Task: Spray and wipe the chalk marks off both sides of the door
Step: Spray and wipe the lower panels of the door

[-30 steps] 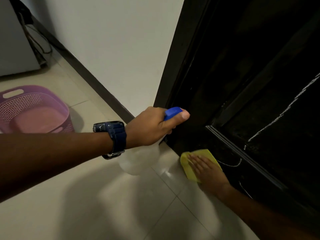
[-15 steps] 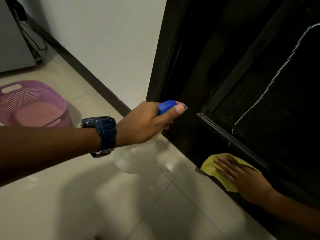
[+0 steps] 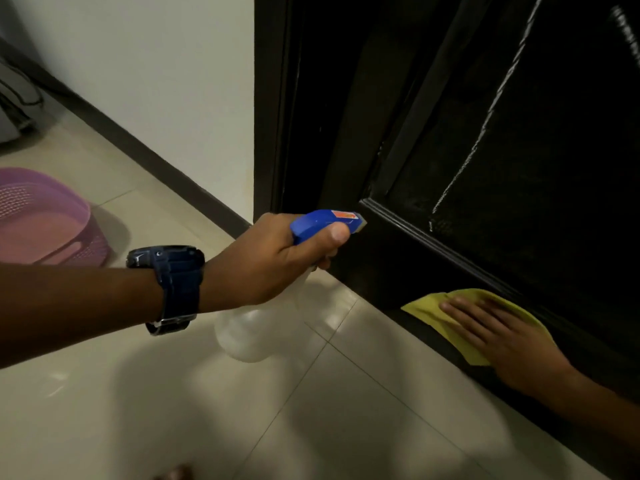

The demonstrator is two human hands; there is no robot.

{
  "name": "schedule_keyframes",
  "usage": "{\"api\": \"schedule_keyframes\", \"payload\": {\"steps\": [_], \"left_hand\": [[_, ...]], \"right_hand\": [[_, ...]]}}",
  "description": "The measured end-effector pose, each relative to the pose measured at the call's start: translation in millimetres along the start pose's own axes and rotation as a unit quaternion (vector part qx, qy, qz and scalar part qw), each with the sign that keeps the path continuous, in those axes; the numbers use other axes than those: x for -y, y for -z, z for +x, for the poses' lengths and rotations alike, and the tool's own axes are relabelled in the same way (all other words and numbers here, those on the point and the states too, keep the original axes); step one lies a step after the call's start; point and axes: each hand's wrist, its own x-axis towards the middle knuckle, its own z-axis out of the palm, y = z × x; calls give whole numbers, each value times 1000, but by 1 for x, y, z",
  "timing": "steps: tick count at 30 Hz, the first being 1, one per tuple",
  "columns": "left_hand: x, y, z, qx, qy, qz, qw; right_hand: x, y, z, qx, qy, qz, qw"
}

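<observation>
**Q:** How far along are you with the chalk?

**Me:** Not far, I'd judge. The bottom rail of the dark, glossy panelled wooden door (image 3: 519,168) looks clean where I'm working, but a long, powdery white chalk line (image 3: 485,126) runs slantwise up the recessed panel, and there's another scribble (image 3: 627,32) near the top right. The other face of the door isn't visible from here, so I can't tell its state; I'd count it as left to do.

**Q:** What are your hands doing?

**Me:** They're well apart. My left hand (image 3: 277,261) is wrapped around the neck of the translucent, rounded plastic spray bottle with the blue trigger head (image 3: 325,223), nozzle close to the door's lower panel corner. My right hand (image 3: 502,337) lies flat, fingers straight, pressing the soft, thin yellow cloth (image 3: 426,306) against the bottom rail, just above the floor.

**Q:** Anything else around?

**Me:** Shiny cream floor tiles (image 3: 346,410), a pale matte wall with a dark skirting strip, a purple perforated plastic basket (image 3: 45,216) off left, and a dark blue chunky wristwatch (image 3: 173,289) on my left wrist.
</observation>
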Motion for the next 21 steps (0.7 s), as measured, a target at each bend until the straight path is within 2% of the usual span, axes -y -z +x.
{"api": "schedule_keyframes", "payload": {"steps": [3, 6, 8, 10, 21], "left_hand": [[-4, -9, 3, 8, 8, -1, 1000], [2, -26, 13, 27, 3, 21, 999], [8, -36, 21, 31, 12, 30, 999], [16, -44, 31, 33, 21, 39, 998], [32, -62, 48, 51, 22, 57, 997]], "right_hand": [[-5, 1, 25, -14, 13, -22, 1000], [-4, 39, 125, -13, 51, -2, 999], [-6, 64, 185, 10, -10, 11, 1000], [-6, 71, 209, -21, -57, -3, 998], [61, -50, 38, -69, -128, -45, 988]]}}
